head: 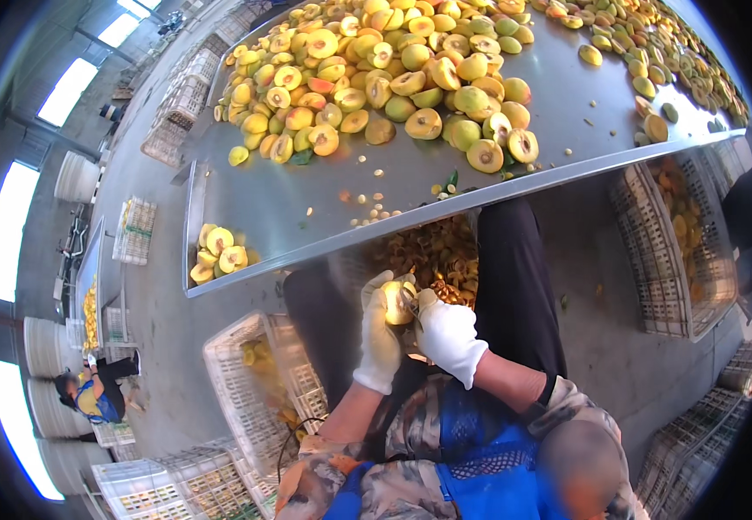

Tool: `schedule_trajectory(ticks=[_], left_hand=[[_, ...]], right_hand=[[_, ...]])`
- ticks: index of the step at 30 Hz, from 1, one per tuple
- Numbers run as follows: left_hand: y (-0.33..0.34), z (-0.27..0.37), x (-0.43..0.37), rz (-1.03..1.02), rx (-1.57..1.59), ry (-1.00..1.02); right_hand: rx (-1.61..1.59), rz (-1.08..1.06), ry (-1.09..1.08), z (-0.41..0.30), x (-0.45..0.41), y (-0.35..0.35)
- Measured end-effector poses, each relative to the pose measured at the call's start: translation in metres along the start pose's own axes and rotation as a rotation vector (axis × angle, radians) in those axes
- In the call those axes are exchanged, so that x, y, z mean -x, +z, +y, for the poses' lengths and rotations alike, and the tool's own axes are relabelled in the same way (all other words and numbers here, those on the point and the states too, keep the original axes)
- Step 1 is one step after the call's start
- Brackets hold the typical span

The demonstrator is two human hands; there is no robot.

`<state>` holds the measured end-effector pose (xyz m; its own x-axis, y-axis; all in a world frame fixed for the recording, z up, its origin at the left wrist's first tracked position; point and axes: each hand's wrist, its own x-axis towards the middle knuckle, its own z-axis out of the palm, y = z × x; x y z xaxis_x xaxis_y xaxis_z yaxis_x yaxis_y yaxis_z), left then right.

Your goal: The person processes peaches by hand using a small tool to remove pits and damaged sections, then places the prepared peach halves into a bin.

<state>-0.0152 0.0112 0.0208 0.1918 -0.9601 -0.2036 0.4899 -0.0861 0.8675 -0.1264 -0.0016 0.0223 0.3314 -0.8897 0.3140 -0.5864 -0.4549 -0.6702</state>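
Note:
My left hand, in a whitish work glove, holds a halved yellow stone fruit with its cut face showing. In a white glove, my right hand is closed around a small metal tool whose end meets the fruit; its exact kind is unclear. Below both hands, between my knees, lie many brown pits and scraps. Beyond them, halved yellow-green fruit is heaped on a metal table, with loose pale kernels near its edge. A small pile of halves sits in the table's left corner.
White plastic crates of fruit stand left of my legs and at the right. The table's raised metal rim runs just beyond my hands. Another person sits at a separate table far left. More crates stand at the lower left.

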Motion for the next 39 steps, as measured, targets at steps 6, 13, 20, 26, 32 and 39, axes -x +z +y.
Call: schedule_trajectory(ticks=[6,13,20,26,32,39], left_hand=[[0.006,-0.004,0.002,0.066,-0.043,-0.055],[0.008,-0.006,-0.006,0.103,-0.157,-0.103],[0.016,-0.006,-0.009,0.097,-0.161,-0.022],[0.009,-0.017,-0.005,0.091,-0.286,0.014],[0.008,-0.027,-0.002,0.131,-0.448,0.130],[-0.004,-0.041,0.002,0.113,-0.575,0.238]], right_hand=[[0.043,-0.384,0.206,0.004,0.002,0.001],[0.037,-0.277,0.180,0.015,0.007,0.012],[-0.066,-0.274,0.246,0.016,0.001,0.005],[0.015,-0.194,0.143,0.027,0.011,0.013],[-0.128,-0.208,0.258,0.027,0.015,0.012],[-0.117,-0.387,0.261,0.028,0.013,-0.001]])
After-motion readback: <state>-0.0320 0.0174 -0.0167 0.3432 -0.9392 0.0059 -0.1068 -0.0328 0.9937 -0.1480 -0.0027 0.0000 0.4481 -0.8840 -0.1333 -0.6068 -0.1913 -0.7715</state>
